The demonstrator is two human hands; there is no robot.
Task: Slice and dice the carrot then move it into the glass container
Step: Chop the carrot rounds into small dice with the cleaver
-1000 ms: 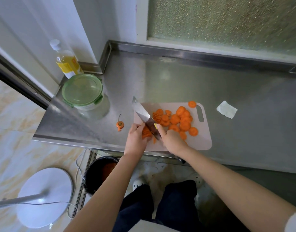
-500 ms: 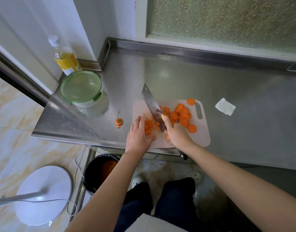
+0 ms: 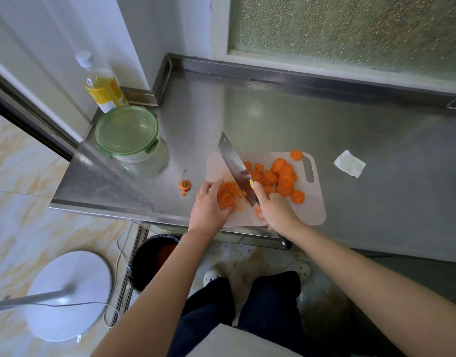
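Left hand (image 3: 208,204): fingers curled over the diced carrot (image 3: 228,195), near left of the cutting board (image 3: 309,212)
Right hand (image 3: 275,212): clamped on the knife (image 3: 234,166) handle, forefinger on the blade, just beside the left
Knife: tilted, edge against the dice
Carrot slices (image 3: 281,176): heaped right of the blade
Carrot top (image 3: 184,185): on the counter (image 3: 376,119), left of the board
Glass container (image 3: 127,132): far left, green lid on, well apart from the board

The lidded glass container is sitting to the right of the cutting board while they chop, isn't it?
No. The head view shows the glass container to the left of the cutting board, not the right; the rest is correct.
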